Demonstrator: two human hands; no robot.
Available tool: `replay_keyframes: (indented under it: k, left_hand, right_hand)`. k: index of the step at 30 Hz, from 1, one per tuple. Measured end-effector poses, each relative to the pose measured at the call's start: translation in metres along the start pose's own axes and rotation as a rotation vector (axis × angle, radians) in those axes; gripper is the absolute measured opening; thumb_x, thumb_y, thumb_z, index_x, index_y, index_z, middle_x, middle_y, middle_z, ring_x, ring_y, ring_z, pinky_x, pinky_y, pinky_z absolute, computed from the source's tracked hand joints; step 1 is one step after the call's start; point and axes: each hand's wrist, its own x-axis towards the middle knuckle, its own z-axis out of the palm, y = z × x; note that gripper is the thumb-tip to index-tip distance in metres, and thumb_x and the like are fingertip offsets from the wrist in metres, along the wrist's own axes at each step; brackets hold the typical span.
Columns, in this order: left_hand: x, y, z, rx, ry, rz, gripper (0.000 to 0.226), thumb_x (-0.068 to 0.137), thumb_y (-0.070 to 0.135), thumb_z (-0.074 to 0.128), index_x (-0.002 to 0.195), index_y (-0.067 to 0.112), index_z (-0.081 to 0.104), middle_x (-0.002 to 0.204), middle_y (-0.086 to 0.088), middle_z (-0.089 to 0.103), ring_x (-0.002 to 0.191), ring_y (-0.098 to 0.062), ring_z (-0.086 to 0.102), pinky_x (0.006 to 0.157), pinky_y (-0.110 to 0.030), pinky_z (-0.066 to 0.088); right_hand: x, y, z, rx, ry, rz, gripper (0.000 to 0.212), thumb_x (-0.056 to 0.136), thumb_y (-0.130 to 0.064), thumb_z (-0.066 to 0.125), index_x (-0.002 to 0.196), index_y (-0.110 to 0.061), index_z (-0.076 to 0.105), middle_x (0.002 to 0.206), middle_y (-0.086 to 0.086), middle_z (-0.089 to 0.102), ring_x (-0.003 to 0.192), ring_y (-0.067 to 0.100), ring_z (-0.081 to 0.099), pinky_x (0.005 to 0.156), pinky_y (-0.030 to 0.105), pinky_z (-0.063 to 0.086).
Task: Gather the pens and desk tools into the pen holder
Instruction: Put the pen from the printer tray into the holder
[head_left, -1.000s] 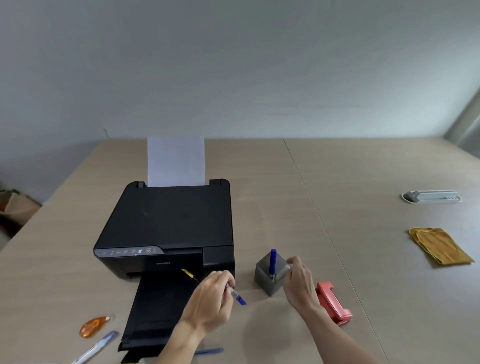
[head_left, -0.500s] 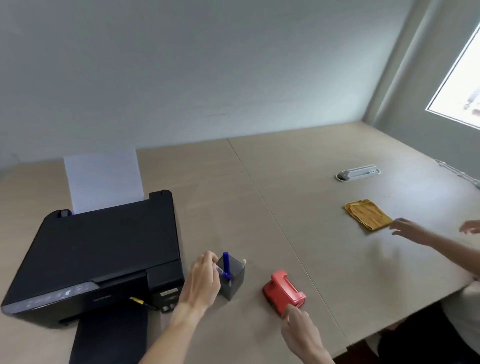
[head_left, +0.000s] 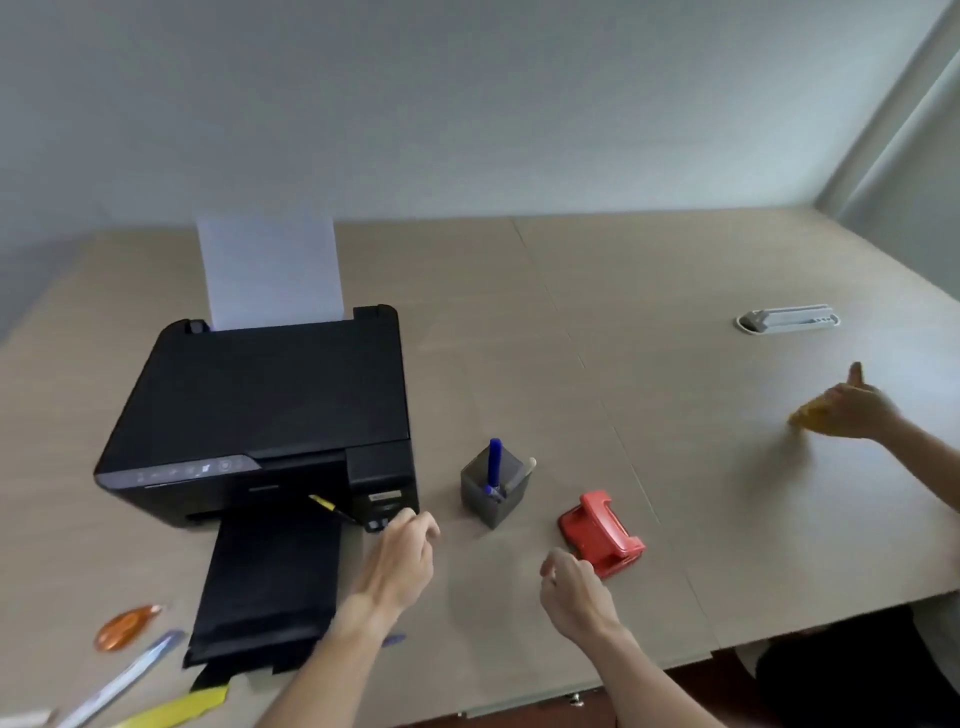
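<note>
Nearest: left hand (head_left: 402, 558) now empty, fingers loosely curled, drawn back from pen holder (head_left: 494, 491); right hand (head_left: 574, 590) empty too, slack beside red hole punch (head_left: 602, 532). Farther on counter (head_left: 597, 322): holder now carrying a second pen (head_left: 518, 475) alongside blue marker (head_left: 495, 460). Still loose at left: correction tape (head_left: 124, 627), pen (head_left: 122, 678).

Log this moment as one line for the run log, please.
left hand empty, near printer | right hand empty, beside red hole punch | pen holder holds blue pen
</note>
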Motion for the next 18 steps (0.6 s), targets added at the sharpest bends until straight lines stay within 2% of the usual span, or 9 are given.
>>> replay_keyframes:
  k: [6, 11, 13, 15, 18]
  left_hand:
    - [-0.075, -0.068, -0.017, 0.091, 0.093, -0.146, 0.018, 0.091, 0.007, 0.05, 0.084, 0.017, 0.063, 0.086, 0.004, 0.059, 0.074, -0.012, 0.06, 0.064, -0.024, 0.051]
    - [-0.125, -0.116, -0.043, 0.151, 0.21, -0.344, 0.014, 0.084, 0.005, 0.057, 0.08, 0.017, 0.062, 0.08, 0.003, 0.057, 0.067, -0.013, 0.058, 0.059, -0.023, 0.049]
    - [-0.143, -0.129, -0.053, 0.188, 0.231, -0.457, 0.014, 0.08, 0.003, 0.062, 0.08, 0.017, 0.063, 0.078, 0.001, 0.06, 0.068, -0.016, 0.06, 0.058, -0.026, 0.052]
    - [-0.158, -0.14, -0.062, 0.227, 0.22, -0.596, 0.015, 0.074, 0.002, 0.068, 0.081, 0.015, 0.066, 0.077, -0.003, 0.063, 0.071, -0.022, 0.063, 0.057, -0.032, 0.055]
    - [-0.177, -0.159, -0.07, 0.302, 0.181, -0.733, 0.021, 0.063, -0.001, 0.075, 0.079, 0.011, 0.066, 0.071, -0.008, 0.064, 0.065, -0.029, 0.064, 0.054, -0.035, 0.054]
  right_hand:
    - [-0.028, -0.036, 0.071, -0.059, -0.187, -0.245, 0.023, 0.086, -0.018, 0.041, 0.105, -0.015, 0.053, 0.101, 0.012, 0.063, 0.096, 0.033, 0.057, 0.078, 0.039, 0.048]
    - [-0.043, -0.073, 0.118, -0.071, -0.329, -0.48, 0.029, 0.085, -0.015, 0.052, 0.113, -0.013, 0.047, 0.114, 0.008, 0.053, 0.105, 0.03, 0.052, 0.087, 0.034, 0.041]
    - [-0.047, -0.085, 0.134, -0.137, -0.328, -0.512, 0.029, 0.085, -0.013, 0.051, 0.113, -0.014, 0.045, 0.114, 0.008, 0.051, 0.104, 0.031, 0.054, 0.082, 0.037, 0.042]
    - [-0.05, -0.095, 0.147, -0.221, -0.277, -0.524, 0.028, 0.086, -0.007, 0.047, 0.113, -0.014, 0.044, 0.113, 0.008, 0.051, 0.099, 0.033, 0.056, 0.071, 0.035, 0.039]
    - [-0.053, -0.107, 0.157, -0.316, -0.21, -0.522, 0.031, 0.085, 0.002, 0.041, 0.112, -0.014, 0.046, 0.108, 0.007, 0.051, 0.093, 0.034, 0.06, 0.065, 0.037, 0.039]
